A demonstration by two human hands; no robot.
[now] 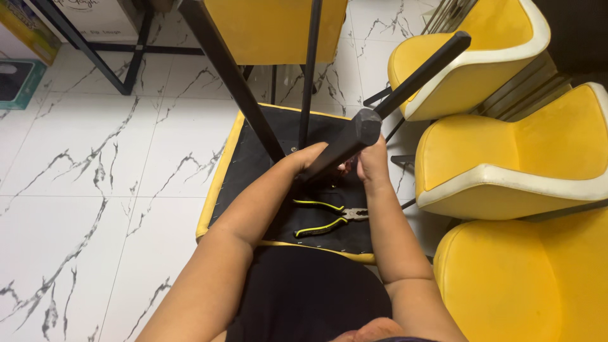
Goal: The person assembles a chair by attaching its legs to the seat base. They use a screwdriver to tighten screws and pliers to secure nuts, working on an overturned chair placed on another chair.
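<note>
Closest to us, our two forearms run up the middle of the view toward an upturned yellow chair lying seat-down on the white marbled floor, its black underside facing up. Largest of all around it are three more yellow chairs with white edging, crowded together on our right.

From the underside rise thin black legs, and one thicker black chair leg slants up toward the right. We judge that we are fitting or fixing this leg at its base, where it meets the seat. Our left hand is wrapped around the lower part of the leg, fingers closed on it. Our right hand presses against the same spot from the other side, curled in at the base; whether it grips the leg itself or a small fastener there, we cannot tell, as the leg hides the fingertips.

Smallest, a pair of pliers with black and yellow handles lies untouched on the underside, just below our hands. A next move would seem to call for holding the leg steady with one hand while the other takes up the pliers.
</note>
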